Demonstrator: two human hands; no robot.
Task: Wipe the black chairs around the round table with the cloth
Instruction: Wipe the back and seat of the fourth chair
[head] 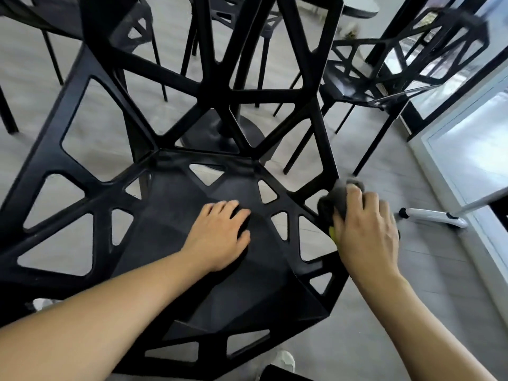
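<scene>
A person is leaning over a black chair (209, 259) and looking straight down into its seat. The left hand (220, 235) is lying palm down on the middle of the seat, fingers relaxed and slightly spread, holding nothing. The right hand (365, 229) is gripping a bunched grey cloth (334, 200) with its fingers curled over the top of it, and is pressing it against the chair's right rim, where the seat meets the slanted side struts. A sliver of yellow-green is showing under the palm at the cloth's lower edge; whether it is part of the cloth cannot be told.

The chair's open lattice back is rising toward the top of the view, and through its gaps the grey floor (371, 339) is showing. Beyond the back, the dark round base (200, 136) of the counter is standing on the floor, and a pale rounded edge of the counter (360, 8) is showing at the upper right.

A second black chair (384, 75) of the same lattice pattern is standing to the right, near a glass wall (467, 138) with black framing. More black chairs are crowding the upper left. A white tool (434, 217) with a black tip is lying on the floor just beyond the right hand, close to the glass. The toe of a pale shoe (284, 360) is peeking out at the bottom edge.
</scene>
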